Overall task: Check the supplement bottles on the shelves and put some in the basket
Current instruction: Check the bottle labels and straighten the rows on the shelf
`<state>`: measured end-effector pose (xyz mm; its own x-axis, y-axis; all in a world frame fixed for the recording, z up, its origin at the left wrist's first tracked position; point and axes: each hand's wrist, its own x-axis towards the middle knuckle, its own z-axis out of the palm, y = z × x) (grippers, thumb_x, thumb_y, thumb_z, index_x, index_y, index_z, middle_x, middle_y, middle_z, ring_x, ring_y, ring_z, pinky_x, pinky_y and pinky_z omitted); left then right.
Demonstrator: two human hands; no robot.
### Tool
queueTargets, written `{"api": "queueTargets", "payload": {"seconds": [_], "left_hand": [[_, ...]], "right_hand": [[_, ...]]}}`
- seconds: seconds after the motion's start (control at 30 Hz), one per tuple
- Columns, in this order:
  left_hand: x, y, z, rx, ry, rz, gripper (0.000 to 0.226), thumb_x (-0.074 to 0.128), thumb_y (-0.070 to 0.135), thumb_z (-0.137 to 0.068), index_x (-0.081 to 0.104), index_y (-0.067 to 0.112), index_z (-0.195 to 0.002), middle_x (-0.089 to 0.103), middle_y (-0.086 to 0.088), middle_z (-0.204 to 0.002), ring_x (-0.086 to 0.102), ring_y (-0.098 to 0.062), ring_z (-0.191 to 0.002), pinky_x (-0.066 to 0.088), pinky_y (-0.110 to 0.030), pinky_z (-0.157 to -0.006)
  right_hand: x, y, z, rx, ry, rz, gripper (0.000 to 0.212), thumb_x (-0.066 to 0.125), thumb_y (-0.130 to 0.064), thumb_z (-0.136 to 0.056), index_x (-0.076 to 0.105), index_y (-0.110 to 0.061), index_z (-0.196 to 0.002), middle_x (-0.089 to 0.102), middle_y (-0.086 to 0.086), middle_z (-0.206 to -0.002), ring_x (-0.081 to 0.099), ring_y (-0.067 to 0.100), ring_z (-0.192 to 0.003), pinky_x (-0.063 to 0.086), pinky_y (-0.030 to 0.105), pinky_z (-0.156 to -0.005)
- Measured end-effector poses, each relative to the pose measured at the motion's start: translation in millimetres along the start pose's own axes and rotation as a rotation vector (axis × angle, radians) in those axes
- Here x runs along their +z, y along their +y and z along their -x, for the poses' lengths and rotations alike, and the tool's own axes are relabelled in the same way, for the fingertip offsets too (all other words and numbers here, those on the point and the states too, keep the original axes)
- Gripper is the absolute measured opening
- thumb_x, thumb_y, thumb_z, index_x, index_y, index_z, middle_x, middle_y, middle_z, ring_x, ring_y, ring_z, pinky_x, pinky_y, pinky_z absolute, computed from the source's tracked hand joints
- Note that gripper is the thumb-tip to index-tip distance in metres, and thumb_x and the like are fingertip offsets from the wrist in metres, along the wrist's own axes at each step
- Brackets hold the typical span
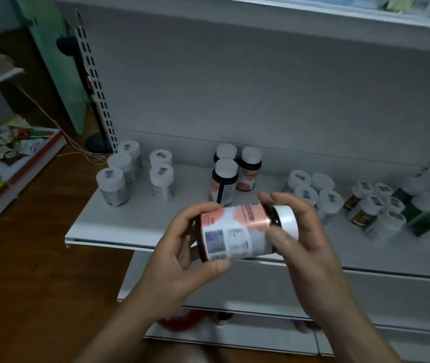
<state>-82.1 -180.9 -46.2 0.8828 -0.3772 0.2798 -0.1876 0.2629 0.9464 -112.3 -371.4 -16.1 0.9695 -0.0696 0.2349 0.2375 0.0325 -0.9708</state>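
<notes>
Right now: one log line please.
phase=label check | left hand, right hand grip pink-label bottle | bottle sideways, white cap rightward

The held bottle [237,231] label's print is unreadable.

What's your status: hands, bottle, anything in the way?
Status: left hand and right hand both grip the pink-label supplement bottle. Bottle held sideways, white cap at the right hand, in front of the shelf. Basket not in view; nothing in the way.

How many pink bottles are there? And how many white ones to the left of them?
Pink-label bottles: 4, 3 standing on the shelf, 1 held by the left hand and right hand.
White bottles left of them: 5.
Total: 9.
</notes>
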Motion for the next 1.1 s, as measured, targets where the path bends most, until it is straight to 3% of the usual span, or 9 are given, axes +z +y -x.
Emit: {"api": "queueTargets", "payload": {"seconds": [0.1,0.2,0.3,0.37,0.6,0.77,0.9,0.97,1.1], "left_hand": [[11,-1,-6,-0.198,0.111,0.105,0.036,0.072,0.039,-0.073,0.07,0.033,-0.108,0.072,0.0,-0.111,0.069,-0.02,-0.101,0.057,-0.028,-0.076],[21,-4,-10,-0.305,0.131,0.044,0.041,0.064,0.057,-0.081,0.07,0.027,-0.108,0.074,0.004,-0.105,0.069,-0.02,-0.101,0.057,-0.026,-0.077],[20,-7,-13,-0.167,0.031,-0.076,0.059,0.072,0.03,-0.08,0.048,0.029,-0.133,0.062,0.022,-0.123,0.058,-0.002,-0.117,0.048,-0.014,-0.088],[16,-12,-14,-0.065,-0.029,-0.113,0.07,0.075,0.02,-0.077,0.044,0.032,-0.138,0.056,0.014,-0.131,0.056,-0.011,-0.121,0.049,-0.021,-0.092],[20,-7,-24,-0.276,0.108,-0.035,0.038,0.059,0.054,-0.088,0.065,0.029,-0.115,0.071,0.005,-0.109,0.067,-0.015,-0.105,0.057,-0.037,-0.089],[12,-10,-17,-0.164,-0.011,0.022,0.062,0.073,0.019,-0.08,0.047,0.027,-0.136,0.059,0.009,-0.131,0.059,-0.009,-0.12,0.054,-0.026,-0.087],[7,-7,-18,-0.2,0.078,0.039,0.04,0.075,0.033,-0.083,0.063,0.026,-0.121,0.069,-0.001,-0.117,0.067,-0.015,-0.106,0.055,-0.024,-0.081],[3,-7,-18,-0.254,0.075,0.019,0.036,0.066,0.046,-0.087,0.064,0.03,-0.119,0.07,0.002,-0.116,0.067,-0.016,-0.106,0.055,-0.024,-0.082],[-9,-8,-12,-0.197,-0.039,-0.026,0.065,0.073,0.028,-0.076,0.048,0.029,-0.136,0.061,0.015,-0.125,0.061,-0.007,-0.114,0.052,-0.021,-0.087]], "right_hand": [[-12,2,-3,-0.066,-0.088,0.155,0.057,0.074,-0.026,-0.073,0.053,-0.023,-0.126,0.061,-0.011,-0.122,0.061,0.011,-0.106,0.053,0.025,-0.083],[-20,2,-7,0.01,-0.058,0.147,0.047,0.078,-0.031,-0.066,0.062,-0.031,-0.111,0.066,-0.011,-0.108,0.065,0.011,-0.097,0.056,0.03,-0.079],[-24,7,-13,0.122,0.026,0.048,0.04,0.076,-0.039,-0.062,0.065,-0.031,-0.1,0.068,-0.009,-0.098,0.069,0.013,-0.087,0.057,0.029,-0.071],[-26,9,-14,0.172,0.043,0.01,0.041,0.073,-0.043,-0.06,0.065,-0.032,-0.099,0.069,-0.009,-0.097,0.069,0.014,-0.084,0.056,0.025,-0.068],[-25,5,-10,0.016,-0.019,0.184,0.045,0.07,-0.036,-0.071,0.06,-0.029,-0.114,0.063,-0.017,-0.11,0.062,0.005,-0.102,0.053,0.02,-0.078],[-20,15,-12,0.211,0.084,0.065,0.042,0.068,-0.053,-0.065,0.065,-0.038,-0.103,0.072,-0.003,-0.103,0.07,0.018,-0.089,0.055,0.041,-0.077],[-17,12,-6,0.126,0.001,0.07,0.053,0.072,-0.037,-0.068,0.059,-0.036,-0.12,0.061,-0.007,-0.126,0.063,0.017,-0.108,0.056,0.034,-0.079],[-12,11,-5,0.103,-0.002,0.086,0.053,0.075,-0.033,-0.066,0.062,-0.032,-0.117,0.064,-0.007,-0.118,0.064,0.015,-0.105,0.056,0.031,-0.078],[-1,14,-6,0.149,0.101,0.041,0.038,0.076,-0.033,-0.069,0.068,-0.03,-0.106,0.069,-0.009,-0.101,0.069,0.008,-0.087,0.055,0.02,-0.067]]}}
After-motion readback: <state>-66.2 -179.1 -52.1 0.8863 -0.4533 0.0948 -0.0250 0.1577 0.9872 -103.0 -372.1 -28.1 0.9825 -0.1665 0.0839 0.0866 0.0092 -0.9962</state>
